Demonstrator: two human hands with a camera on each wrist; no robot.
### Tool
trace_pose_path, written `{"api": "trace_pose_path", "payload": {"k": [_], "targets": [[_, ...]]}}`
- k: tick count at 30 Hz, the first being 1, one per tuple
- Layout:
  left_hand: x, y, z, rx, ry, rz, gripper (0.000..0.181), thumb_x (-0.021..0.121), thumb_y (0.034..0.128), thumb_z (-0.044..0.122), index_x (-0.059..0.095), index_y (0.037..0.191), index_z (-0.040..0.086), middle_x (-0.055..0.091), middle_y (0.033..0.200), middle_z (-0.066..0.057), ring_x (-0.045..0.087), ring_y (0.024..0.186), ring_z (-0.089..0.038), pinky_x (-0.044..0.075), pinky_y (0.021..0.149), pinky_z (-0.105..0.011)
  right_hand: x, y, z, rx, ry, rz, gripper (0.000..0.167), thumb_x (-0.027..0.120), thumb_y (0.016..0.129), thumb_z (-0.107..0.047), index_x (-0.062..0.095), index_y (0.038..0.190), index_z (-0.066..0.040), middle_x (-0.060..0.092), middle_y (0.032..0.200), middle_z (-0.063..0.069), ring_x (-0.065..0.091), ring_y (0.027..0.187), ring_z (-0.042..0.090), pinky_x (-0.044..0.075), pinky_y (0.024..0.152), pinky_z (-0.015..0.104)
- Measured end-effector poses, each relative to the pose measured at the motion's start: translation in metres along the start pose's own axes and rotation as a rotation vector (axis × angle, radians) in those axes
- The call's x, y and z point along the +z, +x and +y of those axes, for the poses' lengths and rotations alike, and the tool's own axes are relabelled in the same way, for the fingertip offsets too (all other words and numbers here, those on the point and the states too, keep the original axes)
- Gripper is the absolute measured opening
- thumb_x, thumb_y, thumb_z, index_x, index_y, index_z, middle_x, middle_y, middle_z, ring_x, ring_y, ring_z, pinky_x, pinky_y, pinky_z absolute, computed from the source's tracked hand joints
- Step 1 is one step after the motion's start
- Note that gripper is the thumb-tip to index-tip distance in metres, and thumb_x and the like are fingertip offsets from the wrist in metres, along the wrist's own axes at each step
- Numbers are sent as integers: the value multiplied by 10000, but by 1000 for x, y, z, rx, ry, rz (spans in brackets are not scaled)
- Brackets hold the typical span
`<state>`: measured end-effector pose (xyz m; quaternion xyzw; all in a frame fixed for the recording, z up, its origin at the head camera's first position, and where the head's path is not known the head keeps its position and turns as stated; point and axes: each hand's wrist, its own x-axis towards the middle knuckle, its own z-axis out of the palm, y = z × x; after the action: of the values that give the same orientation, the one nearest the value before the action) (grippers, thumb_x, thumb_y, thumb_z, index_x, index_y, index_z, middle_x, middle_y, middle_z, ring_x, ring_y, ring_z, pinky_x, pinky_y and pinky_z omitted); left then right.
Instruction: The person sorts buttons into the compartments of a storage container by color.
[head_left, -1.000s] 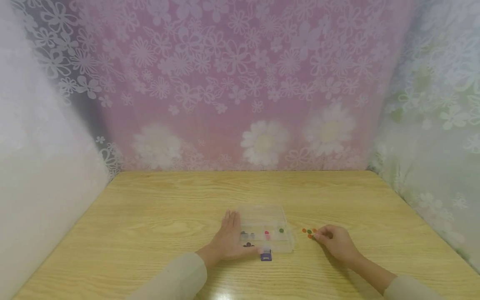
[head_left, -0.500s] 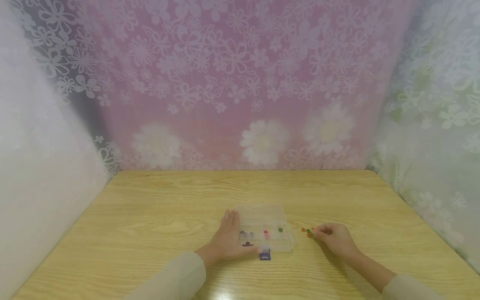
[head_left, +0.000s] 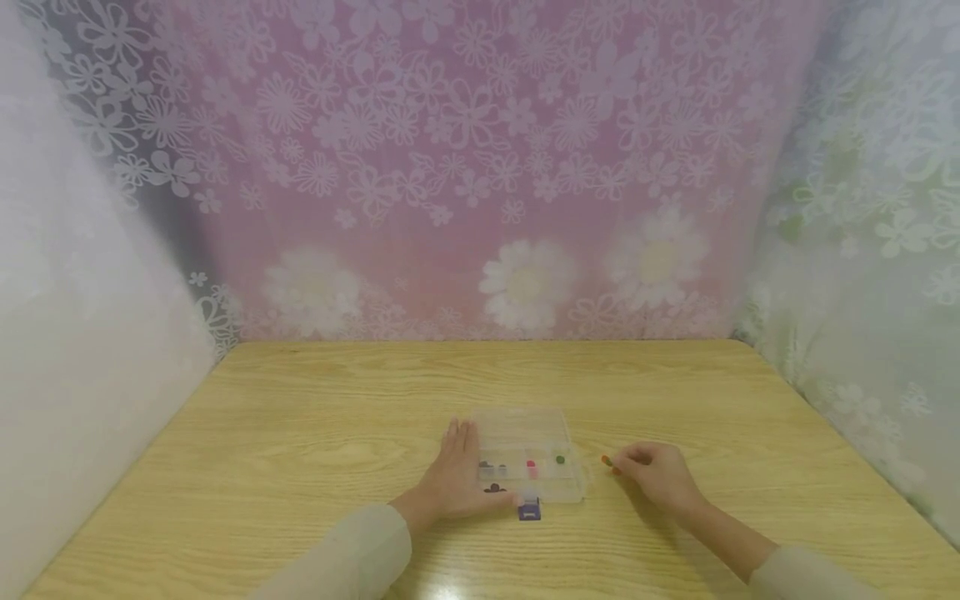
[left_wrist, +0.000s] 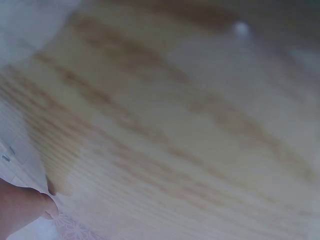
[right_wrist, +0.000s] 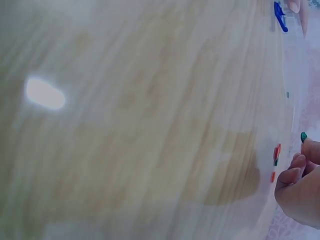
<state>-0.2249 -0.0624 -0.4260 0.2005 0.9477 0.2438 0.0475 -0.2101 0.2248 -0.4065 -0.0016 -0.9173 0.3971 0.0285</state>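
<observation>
A clear plastic compartment box (head_left: 551, 487) lies on the table with its lid (head_left: 521, 425) laid back and its purple-blue latch (head_left: 529, 510) toward me. My left hand (head_left: 453, 479) rests along its left side, fingers straight and thumb across the front edge. Inside are several dark pieces (head_left: 494, 488), a pink one (head_left: 532, 468) and a green one (head_left: 560, 460). To the right of the box, my right hand (head_left: 660, 475) pinches a small green disc (right_wrist: 303, 137) between thumb and fingertips. Orange discs (right_wrist: 277, 151) lie just beneath it, mostly hidden by the fingers in the head view.
The wood-grain table (head_left: 315, 417) reaches back to a pink flowered curtain (head_left: 450, 208). Pale curtains (head_left: 862, 292) hang at both sides. A bright light reflection (right_wrist: 46, 93) shows on the tabletop in the right wrist view.
My right hand has shifted slightly left over the loose discs and now covers most of them. The left hand and the box have stayed in place.
</observation>
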Motion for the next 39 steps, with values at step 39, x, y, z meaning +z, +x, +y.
{"api": "trace_pose_path", "payload": {"k": [39], "targets": [[0, 1, 2, -8, -27, 1, 1200, 636, 701, 678, 89, 1444, -89, 111, 1517, -284, 25, 1418, -423, 147, 1158, -496, 36, 9, -37, 7, 147, -61, 140, 617, 870, -100, 672, 863, 28, 681, 872, 80, 597, 836, 162, 524, 724, 313]]}}
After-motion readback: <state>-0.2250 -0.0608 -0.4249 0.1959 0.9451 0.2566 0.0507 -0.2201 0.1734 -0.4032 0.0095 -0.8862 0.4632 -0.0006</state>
